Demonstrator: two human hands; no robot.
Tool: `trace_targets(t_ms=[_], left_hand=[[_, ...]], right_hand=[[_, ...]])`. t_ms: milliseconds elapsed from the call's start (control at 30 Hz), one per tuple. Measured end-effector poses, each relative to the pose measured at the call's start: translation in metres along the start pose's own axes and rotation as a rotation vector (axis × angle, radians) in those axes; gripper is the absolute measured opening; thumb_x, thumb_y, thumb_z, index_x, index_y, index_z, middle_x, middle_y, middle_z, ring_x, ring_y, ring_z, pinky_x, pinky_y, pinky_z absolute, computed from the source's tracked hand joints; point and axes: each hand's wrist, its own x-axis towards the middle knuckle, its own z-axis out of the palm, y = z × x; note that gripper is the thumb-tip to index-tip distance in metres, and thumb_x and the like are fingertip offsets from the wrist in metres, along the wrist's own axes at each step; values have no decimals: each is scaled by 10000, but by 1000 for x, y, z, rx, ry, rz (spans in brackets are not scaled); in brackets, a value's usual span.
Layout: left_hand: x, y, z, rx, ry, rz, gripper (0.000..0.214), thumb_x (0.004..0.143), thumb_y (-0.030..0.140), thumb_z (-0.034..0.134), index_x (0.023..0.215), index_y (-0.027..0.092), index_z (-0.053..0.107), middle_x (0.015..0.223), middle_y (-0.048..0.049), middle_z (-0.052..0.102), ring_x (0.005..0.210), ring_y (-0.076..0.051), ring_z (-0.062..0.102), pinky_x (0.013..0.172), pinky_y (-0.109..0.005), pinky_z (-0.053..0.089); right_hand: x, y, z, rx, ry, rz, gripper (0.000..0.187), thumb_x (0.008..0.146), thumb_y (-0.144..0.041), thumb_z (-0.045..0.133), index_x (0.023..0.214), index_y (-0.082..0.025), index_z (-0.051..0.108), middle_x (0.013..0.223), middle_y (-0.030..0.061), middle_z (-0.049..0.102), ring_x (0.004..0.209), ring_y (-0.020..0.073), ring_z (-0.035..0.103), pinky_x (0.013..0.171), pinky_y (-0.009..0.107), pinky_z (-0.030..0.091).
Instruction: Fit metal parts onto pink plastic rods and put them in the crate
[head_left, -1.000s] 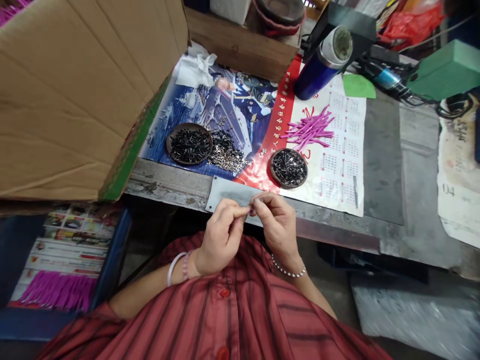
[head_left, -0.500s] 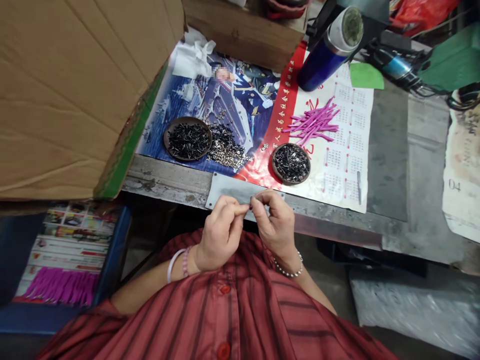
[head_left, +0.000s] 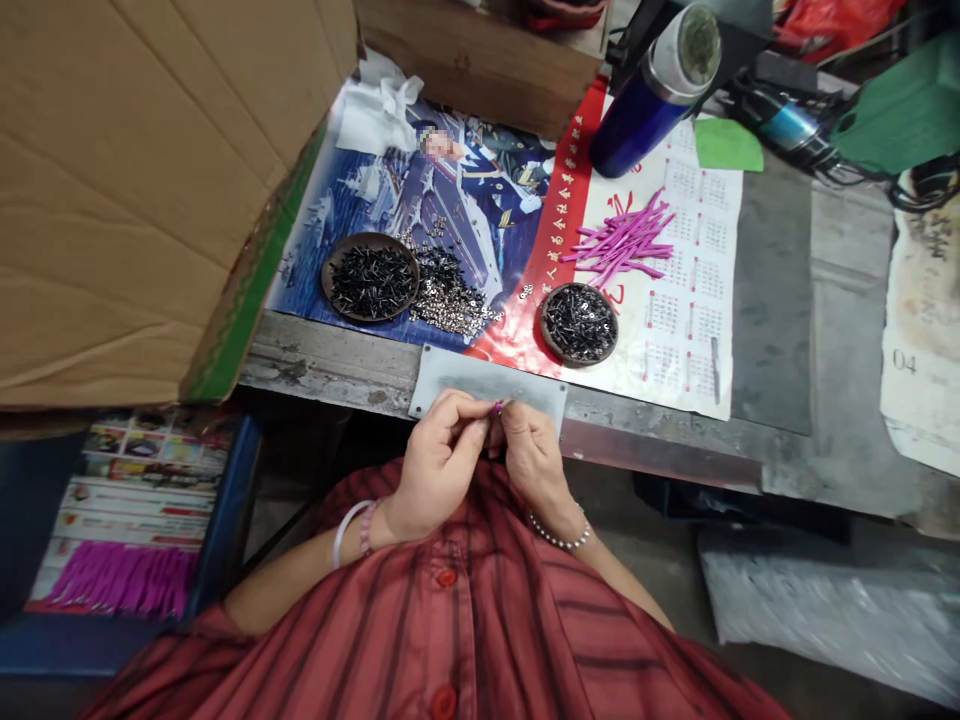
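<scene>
My left hand (head_left: 442, 455) and my right hand (head_left: 534, 460) meet over the bench's front edge. A short bit of purple cord (head_left: 497, 408) shows at the left fingertips, and the rest of it is hidden. The right thumb and forefinger pinch right beside that bit; what they hold is covered by the fingers. Just beyond lies a grey metal plate (head_left: 480, 372). Farther back are a round dish of black pins (head_left: 373, 277), a loose heap of small metal pieces (head_left: 461, 305), a smaller dish of mixed parts (head_left: 579, 324) and a pile of purple cords (head_left: 622, 240).
A large cardboard box (head_left: 150, 180) stands at the left, above a blue bin (head_left: 247, 470) holding a row of purple cords (head_left: 124, 578). A blue flask (head_left: 637, 115) stands behind the cord pile. A wooden box (head_left: 472, 70) borders the back.
My hands have dipped slightly, and the right fingers have curled more tightly. More of the purple bit shows between the fingertips. The whole view has shifted a little.
</scene>
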Motion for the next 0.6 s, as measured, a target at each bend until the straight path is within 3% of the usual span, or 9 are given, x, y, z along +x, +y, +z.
trace_targets(t_ms=[133,233,467,600], left_hand=[[-2,0,2,-39,32,-22,84,933,236,602,925,182,666,876,-25,618,752,-132,638,691,-232,552],[-3,-3,3,-39,66,-35,67,918,222,613,917,185,668,865,-25,645,772,-137,646,712,-235,557],[0,-5,3,-62,129,-41,74,906,203,618,925,182,686,853,-30,685,773,-139,673,713,-224,566],[2,-2,0,-18,149,15,112,918,208,602,942,188,709,887,-39,698,818,-149,689,757,-231,577]], right_hand=[[1,-2,4,-116,51,-114,465,1032,-454,460,635,-212,444,605,-37,414,556,118,402,522,260,357],[1,-3,6,-161,65,-200,376,1034,-340,468,681,-209,474,674,-25,453,617,127,446,576,266,382],[3,-11,5,-249,75,-254,140,992,-231,522,862,-202,565,858,19,579,791,161,565,720,289,463],[1,-18,7,-315,69,-296,165,1014,-203,459,920,-201,595,886,39,606,812,172,581,723,295,478]])
